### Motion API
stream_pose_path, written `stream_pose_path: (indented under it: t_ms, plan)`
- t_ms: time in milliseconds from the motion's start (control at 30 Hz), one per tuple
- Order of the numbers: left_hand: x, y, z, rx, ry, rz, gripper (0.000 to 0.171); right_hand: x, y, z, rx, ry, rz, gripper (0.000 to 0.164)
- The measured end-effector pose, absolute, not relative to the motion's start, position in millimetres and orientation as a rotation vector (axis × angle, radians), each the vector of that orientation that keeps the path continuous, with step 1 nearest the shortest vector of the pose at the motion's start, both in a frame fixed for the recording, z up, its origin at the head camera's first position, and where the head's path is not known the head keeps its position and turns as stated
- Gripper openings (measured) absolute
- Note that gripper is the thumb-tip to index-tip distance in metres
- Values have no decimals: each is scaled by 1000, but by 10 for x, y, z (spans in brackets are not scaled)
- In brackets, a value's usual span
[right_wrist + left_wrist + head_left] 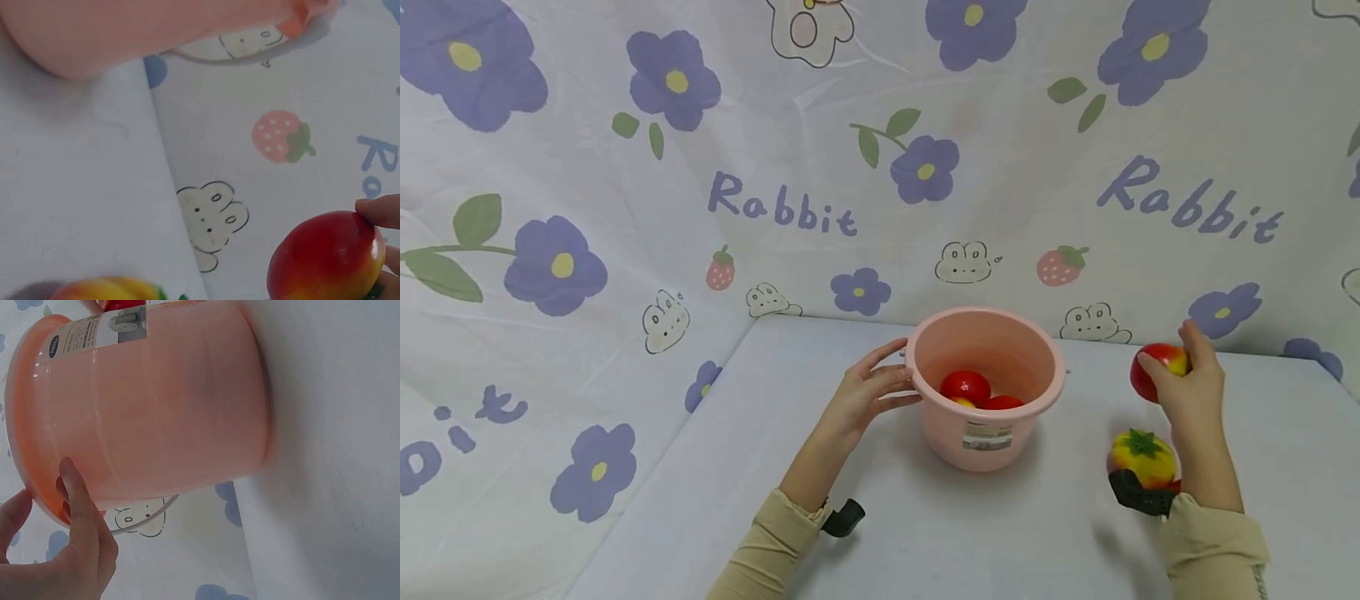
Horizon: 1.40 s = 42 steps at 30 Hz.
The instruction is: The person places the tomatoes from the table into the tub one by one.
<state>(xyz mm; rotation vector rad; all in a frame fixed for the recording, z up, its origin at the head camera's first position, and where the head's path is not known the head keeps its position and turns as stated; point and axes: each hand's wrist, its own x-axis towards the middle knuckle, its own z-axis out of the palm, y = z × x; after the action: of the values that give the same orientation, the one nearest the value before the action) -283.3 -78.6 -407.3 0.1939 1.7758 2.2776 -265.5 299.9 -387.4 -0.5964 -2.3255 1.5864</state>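
A pink plastic bucket [981, 437] stands upright on the white-covered table, with several red and yellow toy fruits [966, 387] inside. My left hand [868, 396] touches the bucket's left side at the rim; its fingers are fairly straight and spread against the outer wall. In the left wrist view the thumb tip meets the rim edge. To the right of the bucket, my right hand [1197, 387] grips a red-and-yellow mango-like toy fruit [325, 256], raised above the table. Below it sits a ribbed yellow-and-red toy fruit [1138, 458] with a green leafy top, partly hidden by the wrist camera.
A bit of something red [1176, 486] shows beside the right wrist, mostly hidden. A patterned cloth [820, 133] with flowers and rabbits hangs behind the table. The bucket has a label [988, 436] on its front and a thin handle [150, 519] hanging at its far side.
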Motion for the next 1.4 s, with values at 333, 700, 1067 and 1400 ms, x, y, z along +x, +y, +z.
stream_pose_path:
  t_ms: [333,700,1067,1400]
  plan:
    - [-2826,-791,-4073,192,1772,2277,46,-2658,2759,-3593,-445,-2295,1566,76]
    - [-2839,-796,-4063,205,1779,2272,45,-2706,2499,-3266,-293,-2252,1548,76]
    - [-2840,-788,-4060,194,1783,2268,44,-2768,2234,-3087,-100,-2233,1503,75]
    - [-2838,-793,-4066,193,1787,2256,45,-2833,1957,-2981,28,-2237,1530,77]
